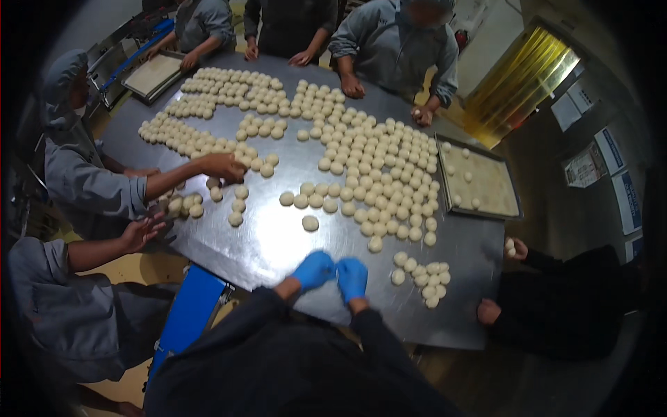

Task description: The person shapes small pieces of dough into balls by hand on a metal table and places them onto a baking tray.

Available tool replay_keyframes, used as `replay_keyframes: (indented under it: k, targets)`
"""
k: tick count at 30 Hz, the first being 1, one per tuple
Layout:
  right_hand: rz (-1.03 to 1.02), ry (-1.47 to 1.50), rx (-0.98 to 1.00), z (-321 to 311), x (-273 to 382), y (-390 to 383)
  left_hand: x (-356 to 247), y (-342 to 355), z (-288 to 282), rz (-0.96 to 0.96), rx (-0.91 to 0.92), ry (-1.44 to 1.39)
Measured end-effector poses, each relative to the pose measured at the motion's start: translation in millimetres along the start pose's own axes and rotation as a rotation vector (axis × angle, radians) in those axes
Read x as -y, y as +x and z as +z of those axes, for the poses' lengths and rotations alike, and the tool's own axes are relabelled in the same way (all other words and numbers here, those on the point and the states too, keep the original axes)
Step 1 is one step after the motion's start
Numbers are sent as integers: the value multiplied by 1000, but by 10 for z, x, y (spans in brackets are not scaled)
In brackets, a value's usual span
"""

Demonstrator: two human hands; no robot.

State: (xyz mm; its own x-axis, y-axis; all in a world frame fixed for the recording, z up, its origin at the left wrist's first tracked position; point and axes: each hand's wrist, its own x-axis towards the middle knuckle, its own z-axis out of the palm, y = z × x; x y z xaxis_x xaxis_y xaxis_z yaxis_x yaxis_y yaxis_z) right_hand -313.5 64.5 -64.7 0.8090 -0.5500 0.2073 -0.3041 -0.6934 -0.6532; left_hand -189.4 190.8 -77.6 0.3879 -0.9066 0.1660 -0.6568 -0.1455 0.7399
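Note:
My left hand (315, 270) and my right hand (352, 279), both in blue gloves, meet near the front edge of the steel table (278, 236). The fingers of both are curled closed and face away from me; whatever they may hold is hidden. Just beyond them a single dough ball (310, 223) sits apart on the metal. Past it stretches a large field of round pale dough balls (379, 149) in rough rows. Right of my hands lies a smaller cluster of dough balls (431, 279).
A tray (486, 182) with several dough balls stands at the right edge; another tray (153, 73) is far left. Co-workers stand around the table; one person's hand (224, 167) reaches over dough at left, another's hand (515, 248) holds dough at right. A blue conveyor (187, 306) is at lower left.

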Motion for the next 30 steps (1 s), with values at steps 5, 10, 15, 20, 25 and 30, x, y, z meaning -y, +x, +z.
replay_keyframes:
  k: [5, 10, 15, 20, 25, 30]
  targets:
    - [-26, -111, -111, -536, -142, -109, -10, -337, -647, -67, -61, 141]
    - [-43, -11, -122, 46, -129, -534, -164, -431, -101, 48, 31, 168]
    - [31, -40, 53, -313, -95, -120, 12, -22, -534, -41, -170, 143]
    - [-145, -11, -167, -242, -102, -793, 0, -820, -208, 39, -85, 24]
    - [-50, 66, 20, -77, -40, 92, -65, 74, -263, 40, -38, 105]
    - [-126, -44, -75, -400, -286, -474, 174, -618, -679, -194, 199, 80]
